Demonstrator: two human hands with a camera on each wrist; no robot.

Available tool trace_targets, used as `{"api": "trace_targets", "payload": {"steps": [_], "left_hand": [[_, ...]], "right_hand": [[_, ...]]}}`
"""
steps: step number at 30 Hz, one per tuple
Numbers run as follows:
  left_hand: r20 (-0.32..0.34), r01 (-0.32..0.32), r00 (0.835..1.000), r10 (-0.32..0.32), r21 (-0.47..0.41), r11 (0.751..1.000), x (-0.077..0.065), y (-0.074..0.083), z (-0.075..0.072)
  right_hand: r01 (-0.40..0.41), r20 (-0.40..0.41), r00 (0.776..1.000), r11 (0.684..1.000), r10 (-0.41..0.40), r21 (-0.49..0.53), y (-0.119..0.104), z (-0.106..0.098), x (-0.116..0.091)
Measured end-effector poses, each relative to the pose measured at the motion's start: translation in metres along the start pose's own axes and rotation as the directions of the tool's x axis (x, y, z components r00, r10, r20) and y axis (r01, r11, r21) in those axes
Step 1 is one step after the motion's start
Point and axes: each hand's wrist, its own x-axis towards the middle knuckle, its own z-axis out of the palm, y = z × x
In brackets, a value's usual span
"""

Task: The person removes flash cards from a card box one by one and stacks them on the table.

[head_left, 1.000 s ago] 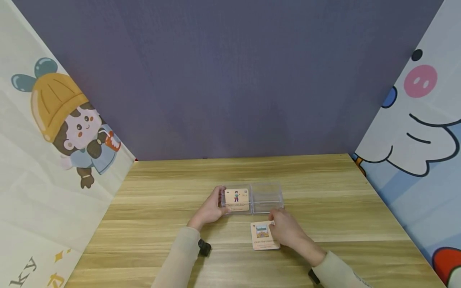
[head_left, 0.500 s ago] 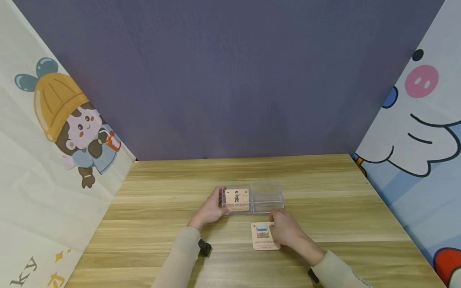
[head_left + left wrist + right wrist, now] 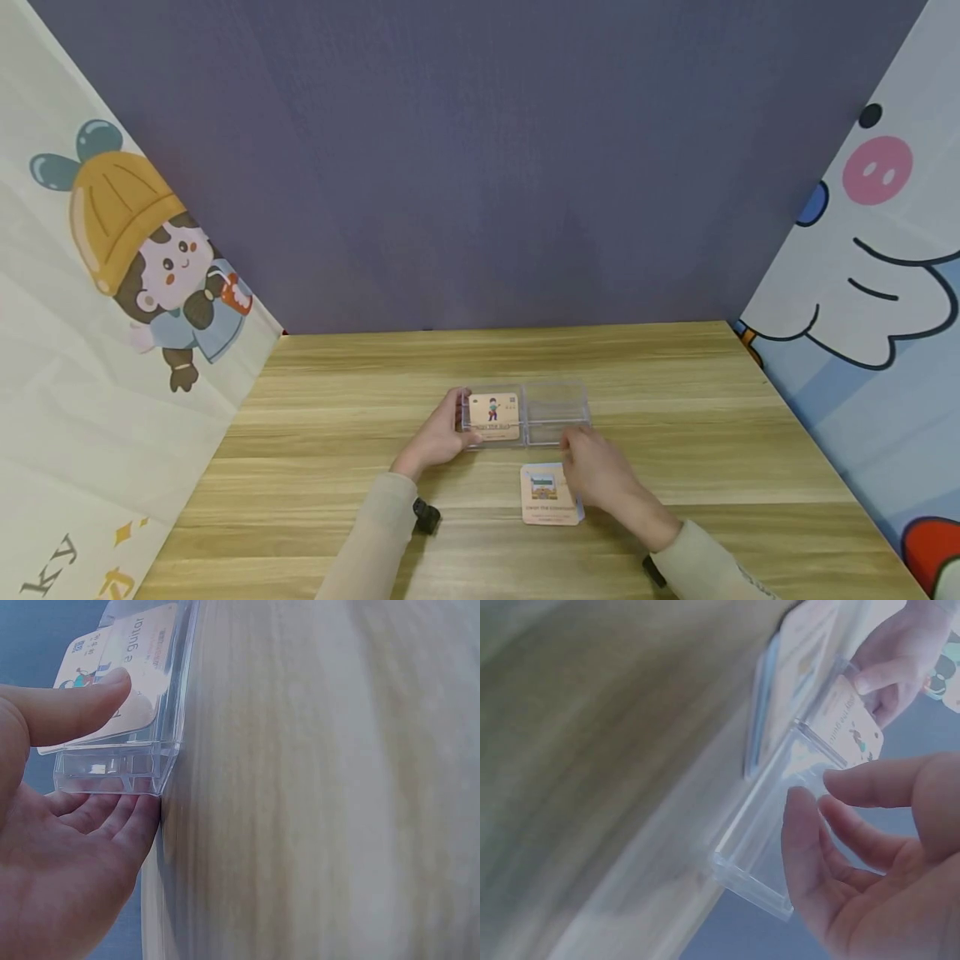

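Note:
A clear plastic box [image 3: 557, 433] with two compartments lies on the table. In its left compartment sits a card [image 3: 493, 415] with a printed figure and the word "guitar". My left hand [image 3: 438, 433] grips the box's left end, thumb over the front and fingers along the side, as the left wrist view shows. Just in front of the box lies a small stack of cards [image 3: 547, 496], a picture card on top and a bluish edge showing beneath. My right hand [image 3: 596, 471] hovers by the stack's right side. In the right wrist view its thumb and forefinger are apart, holding nothing.
The wooden table [image 3: 337, 392] stretches around the box. A dark blue panel [image 3: 480, 167] stands at the back, with cartoon-printed cloths at the left [image 3: 75, 333] and right [image 3: 862, 375].
My right hand has let go of the cards and lifted slightly. The top card has slid a little left and toward me, exposing a bluish edge below. The left hand and box are still.

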Motion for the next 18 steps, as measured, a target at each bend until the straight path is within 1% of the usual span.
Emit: {"api": "trace_targets", "payload": {"steps": [7, 13, 18], "left_hand": [[0.001, -0.001, 1.0, 0.001, -0.002, 1.0, 0.001, -0.002, 0.0], [0.005, 0.001, 1.0, -0.001, 0.004, 1.0, 0.0, -0.001, -0.001], [0.009, -0.001, 1.0, 0.001, -0.006, 1.0, 0.0, -0.001, -0.001]], "right_hand": [[0.053, -0.065, 0.997, 0.998, -0.052, 0.016, -0.004, -0.008, 0.006], [0.098, -0.136, 0.986, 0.995, -0.099, -0.016, -0.006, -0.012, 0.009], [0.104, -0.162, 0.981, 0.994, -0.108, -0.032, -0.01, -0.015, 0.012]]}}
